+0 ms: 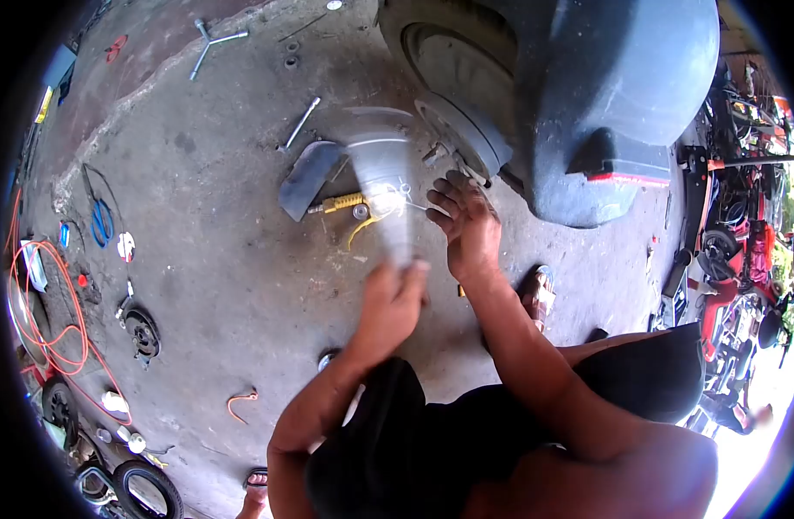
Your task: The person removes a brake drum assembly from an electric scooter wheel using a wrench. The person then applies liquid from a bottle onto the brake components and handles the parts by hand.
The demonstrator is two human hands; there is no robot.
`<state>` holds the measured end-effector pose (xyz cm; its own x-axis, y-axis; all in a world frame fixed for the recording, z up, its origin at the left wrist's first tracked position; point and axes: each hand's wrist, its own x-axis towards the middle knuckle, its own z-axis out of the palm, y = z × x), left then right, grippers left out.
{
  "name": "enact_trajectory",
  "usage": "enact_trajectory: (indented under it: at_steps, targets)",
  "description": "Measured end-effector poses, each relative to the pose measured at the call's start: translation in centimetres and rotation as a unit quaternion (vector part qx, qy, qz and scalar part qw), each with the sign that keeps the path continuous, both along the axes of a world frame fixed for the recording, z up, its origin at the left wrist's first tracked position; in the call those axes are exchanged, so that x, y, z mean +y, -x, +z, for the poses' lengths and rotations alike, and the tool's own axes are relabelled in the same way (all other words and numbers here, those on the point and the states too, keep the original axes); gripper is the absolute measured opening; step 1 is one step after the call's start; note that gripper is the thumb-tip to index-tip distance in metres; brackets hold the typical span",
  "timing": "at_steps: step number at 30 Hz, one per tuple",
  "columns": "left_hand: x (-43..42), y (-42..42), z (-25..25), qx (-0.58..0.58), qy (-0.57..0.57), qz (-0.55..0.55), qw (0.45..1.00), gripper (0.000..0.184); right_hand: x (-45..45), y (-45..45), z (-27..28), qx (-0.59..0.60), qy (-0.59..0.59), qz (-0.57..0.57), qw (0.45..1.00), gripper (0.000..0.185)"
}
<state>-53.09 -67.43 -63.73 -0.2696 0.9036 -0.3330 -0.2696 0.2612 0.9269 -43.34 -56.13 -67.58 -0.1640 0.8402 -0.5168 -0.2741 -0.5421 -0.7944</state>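
Note:
My left hand (393,303) is closed near the middle, round the lower end of a motion-blurred tool (393,208) that I cannot make out. The fingers of my right hand (470,216) are curled beside the metal hub part (457,130) under the scooter's grey body (617,78); a thin rod shows at its fingertips, and what it grips is hidden. Behind the blur, a yellow spring-like part (338,204) lies on the floor beside a dark curved plate (310,180).
A T-shaped socket wrench (297,125) and a three-way wrench (211,48) lie on the concrete floor. Blue-handled scissors (101,223), an orange hose (81,329), a brake drum plate (142,335) and tyres (148,491) are at the left. Motorcycles (743,285) stand at the right.

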Motion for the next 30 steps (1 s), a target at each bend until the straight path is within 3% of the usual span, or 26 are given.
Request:
enact_trajectory:
  at_steps: [1, 3, 5, 6, 7, 9, 10, 11, 13, 14, 16, 17, 18, 22, 28, 30]
  targets:
    - [0.1, 0.3, 0.2, 0.004, 0.089, -0.158, 0.983, 0.017, -0.6, -0.5, -0.4, -0.007, 0.013, -0.007, 1.0, 0.037]
    - [-0.7, -0.7, 1.3, 0.026, -0.065, 0.082, 0.994, 0.018, -0.4, -1.0, -1.1, -0.021, 0.035, -0.014, 0.999, 0.038]
    - [-0.4, -2.2, 1.1, 0.013, -0.235, 0.327, 0.915, 0.019, -0.6, -1.1, -1.1, -0.035, 0.03, -0.013, 0.999, 0.039]
    - [-1.5, -2.6, -2.2, 0.033, -0.146, 0.254, 0.956, 0.022, -0.4, -1.1, -1.3, -0.031, 0.029, -0.007, 0.999, 0.039]
    - [-1.2, -1.8, -2.0, 0.016, -0.063, 0.125, 0.99, 0.024, -0.4, -1.0, -1.3, -0.026, 0.028, -0.003, 0.999, 0.039]
    - [-0.3, -0.2, -0.9, -0.025, 0.109, -0.134, 0.985, 0.026, -0.5, -1.1, -1.4, -0.017, 0.019, 0.018, 1.0, 0.04]
    - [-0.8, 1.1, 0.1, 0.021, 0.082, -0.144, 0.986, 0.024, -0.1, -0.9, -1.5, -0.009, 0.012, 0.028, 0.999, 0.04]
    - [-0.8, 0.7, 0.0, 0.0, 0.005, -0.027, 1.0, 0.022, 0.4, -0.7, -1.4, 0.016, -0.011, 0.032, 0.999, 0.04]
    - [-2.0, -0.9, 0.3, -0.047, -0.128, 0.209, 0.968, 0.02, 0.2, 0.3, -0.6, 0.062, -0.041, 0.042, 0.996, 0.04]
    - [-1.6, -1.5, 0.2, -0.031, -0.148, 0.22, 0.964, 0.021, 0.5, 0.7, -0.2, 0.079, -0.038, 0.047, 0.995, 0.04]
    - [-0.6, 0.1, -0.2, -0.027, 0.003, -0.079, 0.996, 0.016, 0.9, 1.3, 0.1, 0.109, -0.02, 0.028, 0.993, 0.039]
    - [-0.7, 0.6, -0.1, -0.027, 0.083, -0.229, 0.97, 0.014, 0.6, 1.3, 0.2, 0.122, -0.007, 0.018, 0.992, 0.039]
    - [-0.9, 0.8, 1.2, -0.054, 0.084, -0.212, 0.972, 0.015, 0.7, 1.1, -0.1, 0.112, 0.007, 0.025, 0.993, 0.036]
    - [-3.3, 0.3, 0.7, 0.018, -0.042, 0.07, 0.996, 0.014, 1.5, 1.8, 0.4, 0.234, 0.006, 0.055, 0.971, 0.025]
    - [-6.9, 0.8, -2.8, 0.009, 0.112, 0.054, 0.992, 0.012, 2.2, 3.1, -1.3, 0.373, 0.017, 0.063, 0.925, 0.026]
    - [-7.5, 0.9, -4.0, 0.025, 0.127, 0.061, 0.99, 0.011, 2.6, 2.9, -1.5, 0.336, -0.006, 0.086, 0.938, 0.028]
